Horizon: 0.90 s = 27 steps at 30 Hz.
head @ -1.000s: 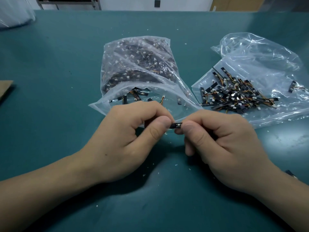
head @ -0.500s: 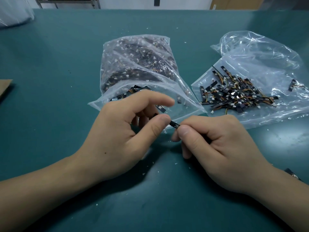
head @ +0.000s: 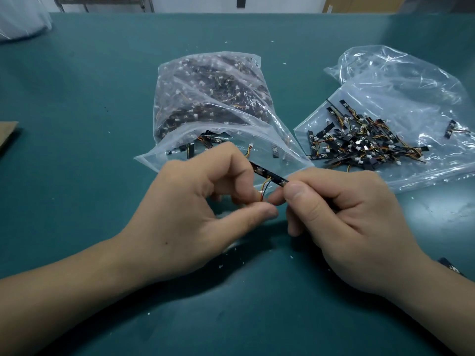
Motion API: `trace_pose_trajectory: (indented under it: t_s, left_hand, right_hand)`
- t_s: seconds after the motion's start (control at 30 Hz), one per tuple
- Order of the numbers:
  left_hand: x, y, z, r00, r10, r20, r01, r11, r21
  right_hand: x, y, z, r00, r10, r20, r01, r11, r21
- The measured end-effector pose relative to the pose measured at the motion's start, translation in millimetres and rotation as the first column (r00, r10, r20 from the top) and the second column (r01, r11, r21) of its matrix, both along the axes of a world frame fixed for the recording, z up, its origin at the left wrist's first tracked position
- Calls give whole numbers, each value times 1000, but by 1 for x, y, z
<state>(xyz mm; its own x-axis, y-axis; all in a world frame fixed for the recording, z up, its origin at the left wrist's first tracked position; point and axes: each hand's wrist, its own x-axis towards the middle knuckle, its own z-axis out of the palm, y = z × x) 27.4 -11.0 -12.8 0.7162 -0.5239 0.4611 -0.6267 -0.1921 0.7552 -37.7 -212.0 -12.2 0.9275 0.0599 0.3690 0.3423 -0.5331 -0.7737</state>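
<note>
A small black circuit strip (head: 270,176) with thin orange, yellow and black wires hangs over the green table (head: 77,98), between my two hands. My right hand (head: 347,222) pinches the strip's right end between thumb and forefinger. My left hand (head: 195,214) is curled around its left end, the forefinger lying over the strip while thumb and fingers close on the wire lead below it. Just behind my hands lies a clear bag (head: 205,98) stuffed with the same strips, its mouth open toward me.
At the right, a flattened clear bag (head: 385,80) carries a loose pile of strips (head: 359,142), with one stray strip (head: 450,128) farther right. Another strip (head: 448,267) lies by my right wrist. Cardboard (head: 6,134) sits at the left edge. White crumbs dot the table.
The strip has come out from between my hands and now shows its length and wires. My left fingers opened, then curled down onto the wire lead. My right hand kept its pinch.
</note>
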Motion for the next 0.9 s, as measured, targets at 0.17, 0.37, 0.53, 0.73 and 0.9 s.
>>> trace_pose_trajectory:
  t_s: [0.17, 0.37, 0.53, 0.73, 0.9]
  left_hand:
    - [8, 3, 4, 963, -76, -258, 31, 984, -175]
    - [7, 2, 4, 996, -61, -69, 64, 997, 47]
    - [7, 2, 6, 993, -91, -69, 95, 994, 49]
    - [6, 2, 6, 992, -100, -80, 106, 991, 79]
    - [6, 1, 5, 996, -72, -54, 76, 995, 70]
  right_hand:
    - [-2, -2, 1, 998, 59, -6, -59, 998, 36]
    - [-2, -2, 1, 998, 62, -8, -62, 998, 1]
    - [-1, -3, 1, 991, 117, -58, -117, 993, 5]
    - [0, -3, 1, 992, 112, -57, -115, 992, -54]
    - [1, -3, 1, 991, 114, -63, -119, 989, -87]
